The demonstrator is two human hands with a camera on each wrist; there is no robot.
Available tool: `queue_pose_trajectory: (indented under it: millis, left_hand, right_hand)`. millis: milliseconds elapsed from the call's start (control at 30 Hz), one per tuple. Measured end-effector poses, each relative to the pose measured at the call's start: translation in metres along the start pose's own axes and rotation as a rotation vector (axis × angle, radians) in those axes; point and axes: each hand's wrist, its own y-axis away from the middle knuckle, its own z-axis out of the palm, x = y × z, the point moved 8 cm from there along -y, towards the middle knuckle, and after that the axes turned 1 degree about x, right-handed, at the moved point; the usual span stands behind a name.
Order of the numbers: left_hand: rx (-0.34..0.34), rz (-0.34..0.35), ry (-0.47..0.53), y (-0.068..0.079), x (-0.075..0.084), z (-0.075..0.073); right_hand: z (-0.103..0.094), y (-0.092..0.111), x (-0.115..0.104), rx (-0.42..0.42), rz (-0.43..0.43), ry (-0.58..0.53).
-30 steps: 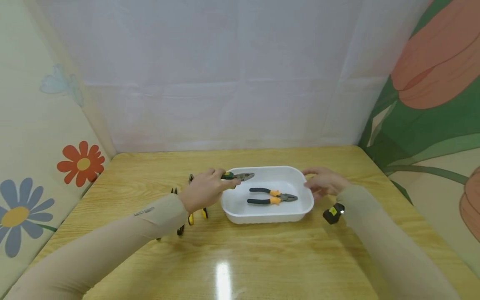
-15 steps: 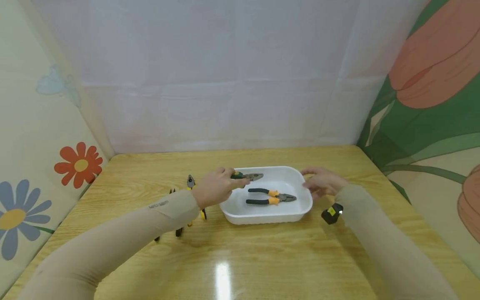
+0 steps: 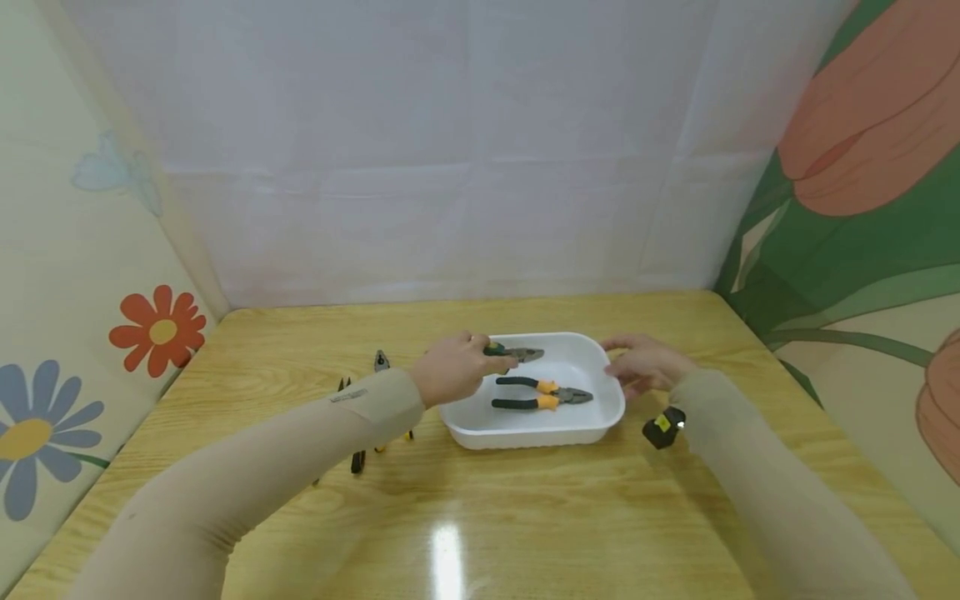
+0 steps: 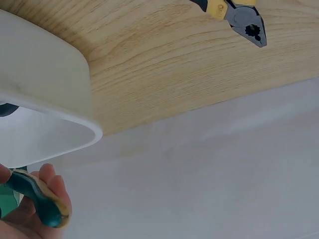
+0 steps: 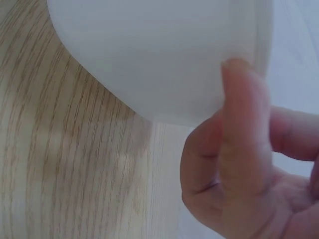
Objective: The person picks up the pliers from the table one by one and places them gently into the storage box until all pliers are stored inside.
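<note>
My left hand (image 3: 453,368) grips green-handled pliers (image 3: 527,355) over the back left part of a white tray (image 3: 531,438). Their grey jaws point right. In the left wrist view, the fingers wrap a green and tan handle (image 4: 42,201) beside the tray's corner. Inside the tray lie pliers with black and orange handles (image 3: 546,394), apart from the held pair. My right hand (image 3: 651,365) holds the tray's right end. The right wrist view has its thumb (image 5: 244,124) against the outer wall near the rim.
Left of the tray, yellow-handled pliers (image 3: 382,361) lie partly hidden under the left forearm. Near them are dark-handled tools (image 3: 358,462), also partly covered. A black tape measure (image 3: 663,428) with a yellow label sits by the right wrist. White cloth (image 3: 420,233) hangs behind the wooden table.
My left hand has moved right with the green-handled pliers, from the tray's left rim to farther over its inside. The right hand and the tray stay almost in place.
</note>
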Motion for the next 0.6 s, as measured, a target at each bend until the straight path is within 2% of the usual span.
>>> queue_pose_trajectory:
  millis: [233,467,600]
  left_hand:
    - [-0.103,-0.002,0.001,-0.015,0.004,0.009]
    - [-0.161,-0.001,-0.063,-0.027,0.009,0.02]
    - [-0.245,-0.005,-0.054,-0.034,0.012,0.028]
  right_hand:
    - [0.0,0.001,0.001,0.011,0.007,0.005]
    - [0.003,0.003,-0.002,-0.011,-0.02,-0.045]
    - [0.004,0.004,-0.003,-0.016,-0.024,-0.051]
